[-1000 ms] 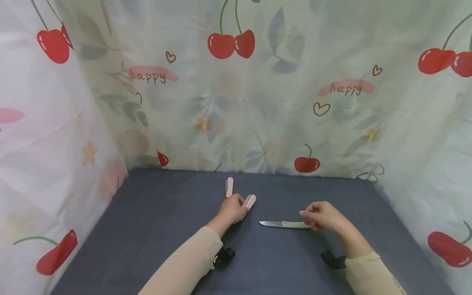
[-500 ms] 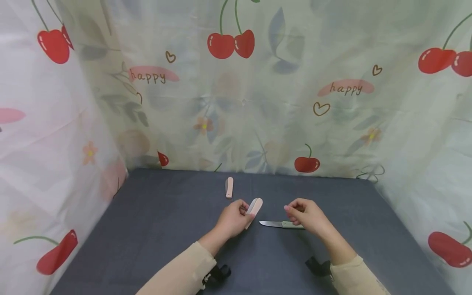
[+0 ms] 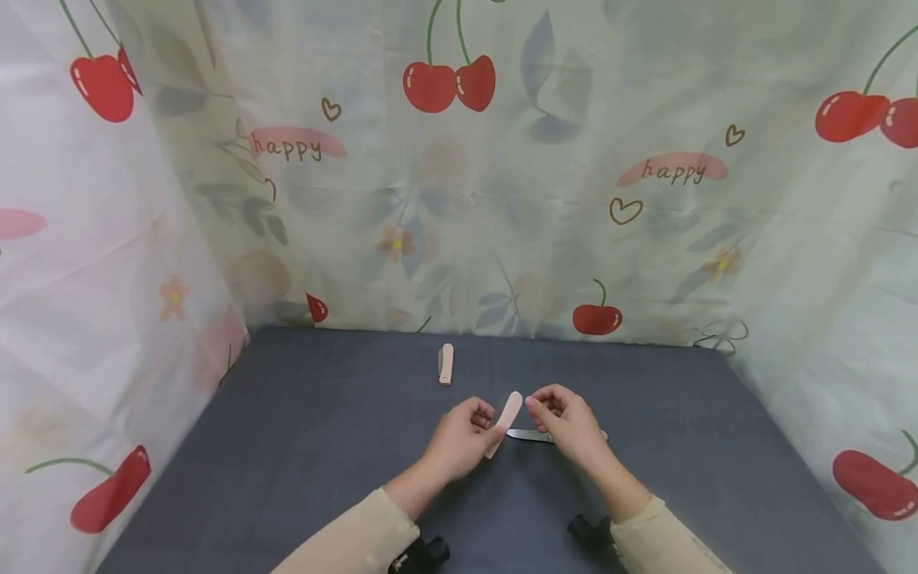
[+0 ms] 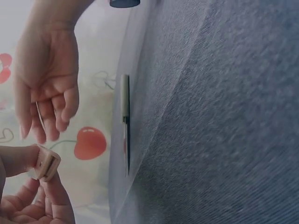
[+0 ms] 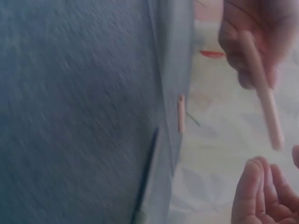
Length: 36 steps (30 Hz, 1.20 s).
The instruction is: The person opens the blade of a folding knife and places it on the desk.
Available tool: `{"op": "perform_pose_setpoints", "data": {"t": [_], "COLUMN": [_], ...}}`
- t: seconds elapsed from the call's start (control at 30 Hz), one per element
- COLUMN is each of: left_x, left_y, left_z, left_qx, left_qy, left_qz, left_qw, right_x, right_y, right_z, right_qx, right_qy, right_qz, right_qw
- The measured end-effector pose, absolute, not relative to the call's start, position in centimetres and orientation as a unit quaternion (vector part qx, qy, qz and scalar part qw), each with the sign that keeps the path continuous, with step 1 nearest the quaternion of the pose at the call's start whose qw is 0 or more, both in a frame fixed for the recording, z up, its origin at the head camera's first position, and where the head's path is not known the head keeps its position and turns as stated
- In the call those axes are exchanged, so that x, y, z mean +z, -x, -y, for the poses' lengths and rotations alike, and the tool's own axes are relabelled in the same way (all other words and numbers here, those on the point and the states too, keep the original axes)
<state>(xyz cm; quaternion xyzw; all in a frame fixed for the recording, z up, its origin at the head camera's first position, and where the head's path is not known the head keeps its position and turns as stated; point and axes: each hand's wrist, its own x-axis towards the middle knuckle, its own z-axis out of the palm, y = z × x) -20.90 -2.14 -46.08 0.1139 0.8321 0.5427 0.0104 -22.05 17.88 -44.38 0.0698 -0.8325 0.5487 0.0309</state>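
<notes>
Pinching pink folded knife [image 3: 505,414]: left hand [image 3: 459,434]; right hand [image 3: 566,421] loose beside; open green knife [image 3: 531,435] beneath.

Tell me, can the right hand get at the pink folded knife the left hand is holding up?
Probably yes: the right hand hangs open beside the pink folded knife, which the left hand grips low, leaving its top free.

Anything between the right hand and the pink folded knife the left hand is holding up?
Nothing visible. The right hand is just beside the pink folded knife held by the left hand; the green-handled knife lies below on the table.
</notes>
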Motion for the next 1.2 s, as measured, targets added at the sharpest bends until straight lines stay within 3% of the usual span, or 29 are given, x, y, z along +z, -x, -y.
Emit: {"op": "perform_pose_setpoints", "data": {"t": [0.47,0.83,1.2], "left_x": [-46.4,-46.5,-45.8], "left_y": [20.4,22.0,22.3], "left_z": [2.6,4.1,5.4], "left_qx": [0.539,0.463,0.527], "left_qy": [-0.162,-0.290,-0.252], "left_qz": [-0.826,-0.835,-0.810], "left_qw": [0.038,0.057,0.058], "right_x": [-45.4,-45.8,-45.2], "right_y": [21.8,21.8,21.8], "right_z": [-16.9,-16.9,-17.7], "right_qx": [0.608,0.577,0.592], "right_qy": [-0.146,-0.222,-0.171], "right_qz": [0.779,0.783,0.785], "right_qw": [-0.032,-0.066,-0.068]}}
